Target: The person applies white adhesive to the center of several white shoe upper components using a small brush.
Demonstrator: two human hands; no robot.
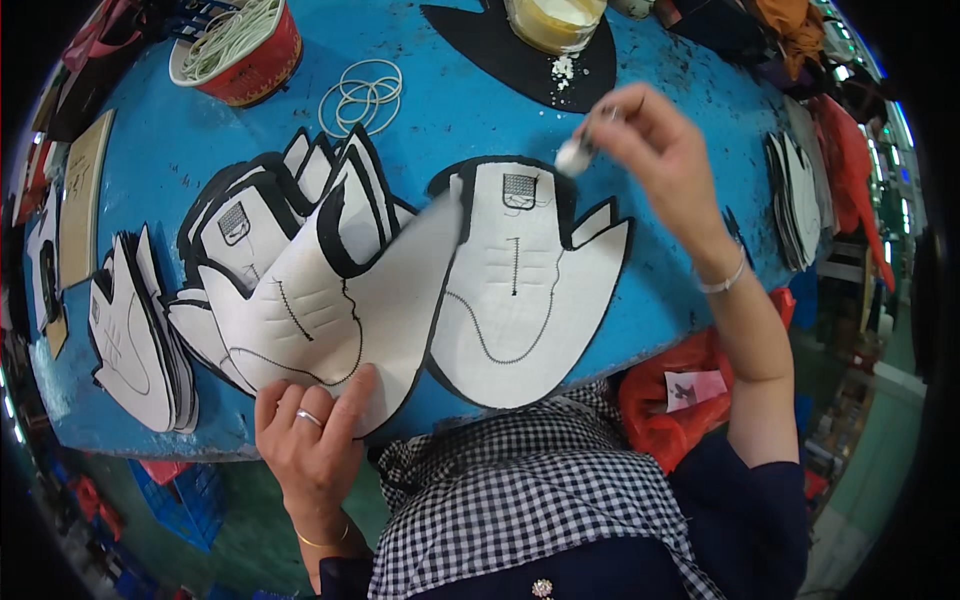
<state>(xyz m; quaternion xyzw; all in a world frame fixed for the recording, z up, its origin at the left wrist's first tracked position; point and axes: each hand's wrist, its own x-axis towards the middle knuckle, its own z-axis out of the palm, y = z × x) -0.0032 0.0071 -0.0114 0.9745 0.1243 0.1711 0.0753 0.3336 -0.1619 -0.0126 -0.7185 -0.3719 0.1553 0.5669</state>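
My left hand (312,440), with a ring on one finger, grips the lower edge of a white shoe upper (392,325). That piece has black edging and dark stitching, and its top end is bent up over a pile of similar uppers (212,225). To its right, another white shoe upper (515,335) lies flat, partly overlapped by the held one. Above its top right corner my right hand (660,140) pinches a small tool (573,157) with a white-coated end. The fingers hide most of the tool, so its exact kind is unclear.
A tub of white substance (556,22) stands on a black sheet (480,48), with white crumbs beside it. A red bowl (262,80) holds pale rubber bands; several loose bands (365,97) lie nearby. More uppers are stacked at the left (135,345) and right (795,205) of the blue table.
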